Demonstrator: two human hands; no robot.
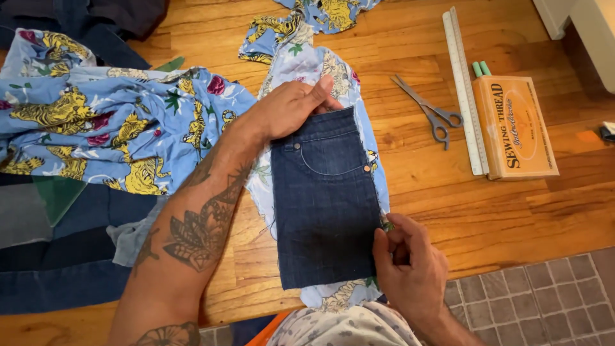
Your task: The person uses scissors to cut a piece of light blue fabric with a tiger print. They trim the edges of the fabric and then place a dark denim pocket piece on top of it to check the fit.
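Head view. I see the denim pocket panel (325, 198) lying flat on a strip of blue tiger-print fabric (301, 64), on the wooden floor (487, 211) near its front edge. The panel's long axis runs from me toward the far edge, its pocket opening pointing away from me. My left hand (291, 106) rests on the far left corner, fingers together and pressing flat. My right hand (410, 269), at the near right corner, appears to pinch the panel's right edge; the fingertips are partly hidden. Scissors (430, 110), a ruler (464, 90) and a yellow box (514, 127) lie well to the right.
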